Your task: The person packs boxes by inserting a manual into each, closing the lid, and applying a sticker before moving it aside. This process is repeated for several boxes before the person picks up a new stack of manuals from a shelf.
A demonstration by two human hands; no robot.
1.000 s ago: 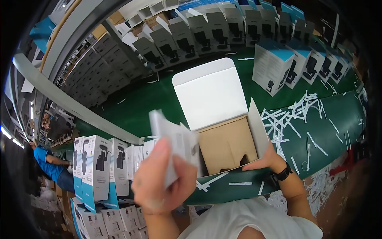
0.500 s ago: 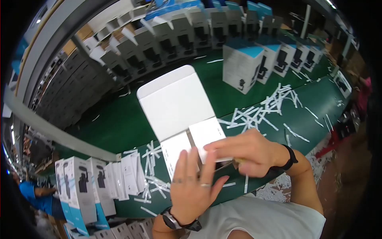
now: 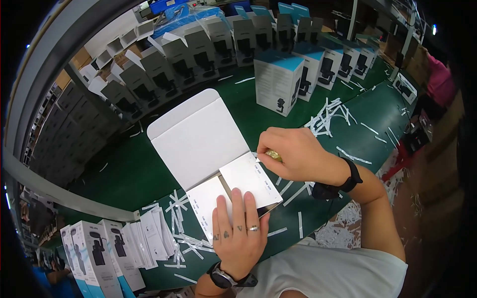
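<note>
A white carton (image 3: pixel 198 136) lies on the green table (image 3: pixel 124 164) with its big lid flap standing open toward the back. My left hand (image 3: pixel 237 229) lies flat on the two white inner flaps (image 3: pixel 248 180), pressing them down. My right hand (image 3: pixel 293 154) sits at the carton's right edge, fingers curled around a small yellowish thing (image 3: pixel 272 155) that is mostly hidden. Both wrists wear dark bands.
Rows of upright grey and white product boxes (image 3: pixel 198 49) line the back; one blue-topped box (image 3: pixel 278 82) stands nearer. White paper strips (image 3: pixel 330 111) litter the table. A stack of leaflets (image 3: pixel 151 238) and more boxes (image 3: pixel 94 251) stand at the lower left.
The leaflet my left hand held up went into the carton. The inner flaps are now folded down under my left hand, and my right hand moved to the carton's right edge.
</note>
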